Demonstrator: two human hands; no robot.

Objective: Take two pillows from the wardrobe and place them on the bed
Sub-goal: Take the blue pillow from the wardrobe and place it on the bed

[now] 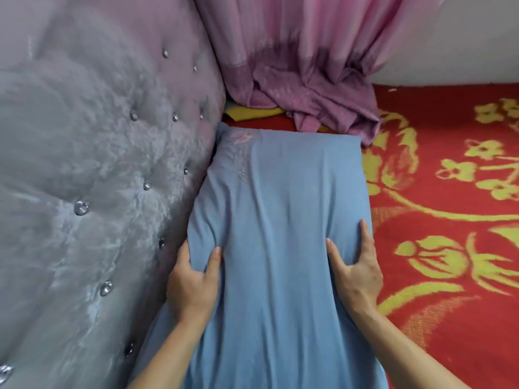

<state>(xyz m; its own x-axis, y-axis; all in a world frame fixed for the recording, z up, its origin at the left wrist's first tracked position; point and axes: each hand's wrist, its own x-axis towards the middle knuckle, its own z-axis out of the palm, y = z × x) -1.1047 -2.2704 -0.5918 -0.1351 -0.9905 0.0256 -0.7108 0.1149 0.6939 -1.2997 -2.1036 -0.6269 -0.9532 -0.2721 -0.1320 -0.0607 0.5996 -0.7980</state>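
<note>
A long blue pillow (280,209) with faint embroidery near its far corner lies lengthwise on the bed, whose red blanket (438,192) has a yellow flower pattern. The pillow's left side presses against the headboard. My left hand (193,284) grips its left edge, thumb on top and fingers wrapped under. My right hand (356,270) holds its right edge in the same way, fingers spread over the fabric. Both forearms come in from the bottom of the view.
A tufted grey-lilac headboard (92,169) with crystal buttons fills the left side. A pink curtain (306,68) hangs at the back, its bunched end resting on the bed beyond the pillow. A yellow cloth (252,113) peeks out beneath it. A pale wall is at the far right.
</note>
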